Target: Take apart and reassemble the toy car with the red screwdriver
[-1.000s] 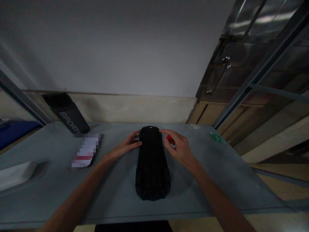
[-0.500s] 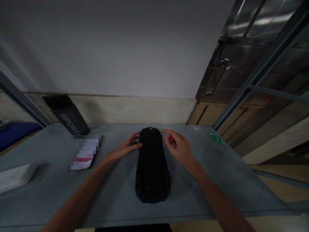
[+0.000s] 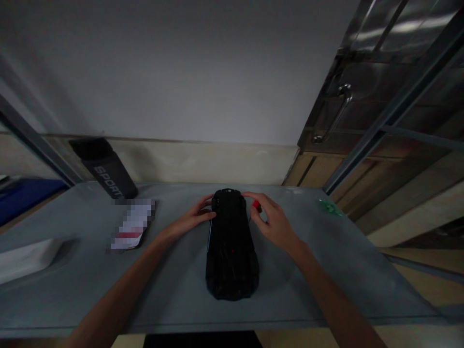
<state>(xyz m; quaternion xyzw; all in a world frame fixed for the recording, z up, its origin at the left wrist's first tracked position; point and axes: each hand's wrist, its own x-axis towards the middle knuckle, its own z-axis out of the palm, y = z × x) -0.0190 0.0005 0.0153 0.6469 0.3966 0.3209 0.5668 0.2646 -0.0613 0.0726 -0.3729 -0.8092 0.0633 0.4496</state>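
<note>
A black toy car (image 3: pixel 232 241) lies upside down on the grey table, its narrower end pointing away from me. My left hand (image 3: pixel 202 211) grips the far left side of the car, thumb on the edge of the underside and fingers along the flank. At the far right side, the index fingertip of my right hand (image 3: pixel 268 217) touches the car. A small red object (image 3: pixel 256 204) sits within the curled fingers of that hand; its kind is too dark and small to make out. My right thumb is bent below it.
On the left of the table (image 3: pixel 174 290) are a dark SPORT bottle (image 3: pixel 112 174), a blurred-out phone-like item (image 3: pixel 134 224) and a white object (image 3: pixel 29 261). Green plastic (image 3: pixel 329 208) lies near the right edge. Metal frame posts (image 3: pixel 362 154) and a wall (image 3: pixel 181 72) border the table.
The view has shifted slightly. My right thumb has moved a little away from the car, and the red object shows more clearly. My left hand keeps its grip on the car.
</note>
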